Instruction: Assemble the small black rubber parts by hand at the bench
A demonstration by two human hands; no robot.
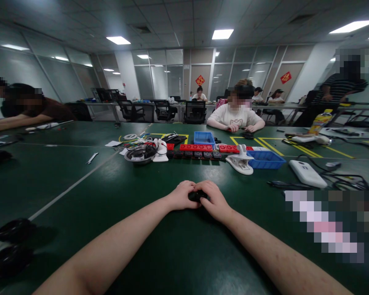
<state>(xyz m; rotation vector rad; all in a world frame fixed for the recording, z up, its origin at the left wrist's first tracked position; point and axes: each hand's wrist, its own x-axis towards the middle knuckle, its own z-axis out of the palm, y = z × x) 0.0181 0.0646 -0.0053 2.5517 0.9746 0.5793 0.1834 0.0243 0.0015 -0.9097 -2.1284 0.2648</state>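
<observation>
Close together over the green table (135, 246), my left hand (183, 194) and my right hand (213, 198) are both closed around a small black object (197, 196). My left fingers wrap its left side, and my right fingers and thumb grip it from the right. Most of it is hidden by the hands, so its kind cannot be made out. Beyond the hands lies a row of red sockets (196, 147) with black sockets (199, 155) in front of it.
A metal bowl of cables (140, 155) and a white clamp (160, 150) stand left of the sockets. Another white clamp (241, 162) and a blue bin (266, 159) are at right. A white power bank (307, 173) lies near black cables. Opposite sits a person (235, 116).
</observation>
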